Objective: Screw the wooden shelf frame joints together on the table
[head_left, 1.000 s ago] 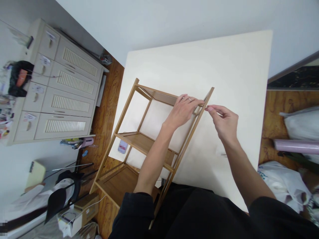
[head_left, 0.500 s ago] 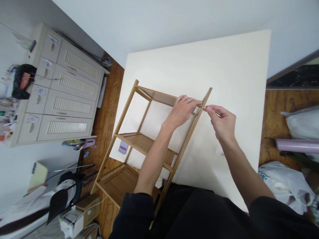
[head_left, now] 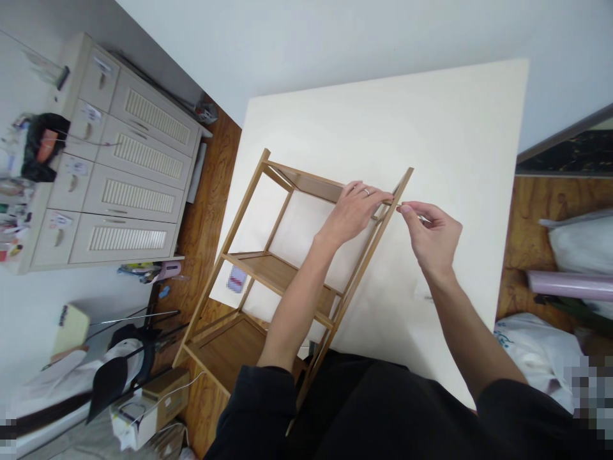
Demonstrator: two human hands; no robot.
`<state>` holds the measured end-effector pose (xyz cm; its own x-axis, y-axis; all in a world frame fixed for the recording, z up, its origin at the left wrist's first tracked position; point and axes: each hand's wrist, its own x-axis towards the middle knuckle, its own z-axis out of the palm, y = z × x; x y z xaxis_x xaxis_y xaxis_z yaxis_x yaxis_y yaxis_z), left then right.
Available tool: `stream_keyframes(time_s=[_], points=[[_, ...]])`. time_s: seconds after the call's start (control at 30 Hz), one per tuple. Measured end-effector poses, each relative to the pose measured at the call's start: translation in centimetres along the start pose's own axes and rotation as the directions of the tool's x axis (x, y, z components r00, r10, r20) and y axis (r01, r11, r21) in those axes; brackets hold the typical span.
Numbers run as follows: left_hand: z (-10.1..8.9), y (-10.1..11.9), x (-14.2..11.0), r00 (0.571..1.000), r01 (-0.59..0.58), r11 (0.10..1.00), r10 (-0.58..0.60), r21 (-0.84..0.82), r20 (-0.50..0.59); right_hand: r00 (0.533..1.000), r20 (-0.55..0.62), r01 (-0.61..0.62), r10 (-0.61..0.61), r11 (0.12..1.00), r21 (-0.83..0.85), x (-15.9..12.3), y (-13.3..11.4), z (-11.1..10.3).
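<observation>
A three-tier bamboo shelf rack lies tipped across the near corner of a cream table. My left hand grips the rack's top end, fingers curled over the upper shelf by the side rail; a ring shows on one finger. My right hand is pinched at the outer face of that same rail, thumb and forefinger pressed together on a small thin metal piece I cannot name. Both hands meet at the rack's upper right corner.
A cream drawer cabinet with clutter on top stands left on the wood floor. A folded black stand and a cardboard box lie at lower left. White bags and a pink roll sit at right.
Almost nothing: the view has shifted slightly and both hands stay at the rack's upper corner in the same grips.
</observation>
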<state>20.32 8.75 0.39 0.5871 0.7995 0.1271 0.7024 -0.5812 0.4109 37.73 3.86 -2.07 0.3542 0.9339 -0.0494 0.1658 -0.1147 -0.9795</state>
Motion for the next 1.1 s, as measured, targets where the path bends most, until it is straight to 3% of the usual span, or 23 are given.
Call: stream_keyframes(time_s=[0.33,0.63,1.1], points=[[-0.2,0.2,0.1,1.000,0.017,1.000,-0.017,-0.016,0.016,0.999,0.003,0.045,-0.046,0.986,-0.159,-1.0,-0.7,-0.2],[-0.4,0.8,0.2,0.999,0.040,0.999,-0.040,-0.004,0.020,0.992,0.121,-0.040,0.040,0.999,-0.007,0.5,-0.2,-0.8],[-0.1,2.0,0.1,0.996,0.084,0.996,-0.084,-0.024,-0.009,0.988,0.142,-0.069,0.065,0.997,0.024,0.8,-0.3,-0.9]])
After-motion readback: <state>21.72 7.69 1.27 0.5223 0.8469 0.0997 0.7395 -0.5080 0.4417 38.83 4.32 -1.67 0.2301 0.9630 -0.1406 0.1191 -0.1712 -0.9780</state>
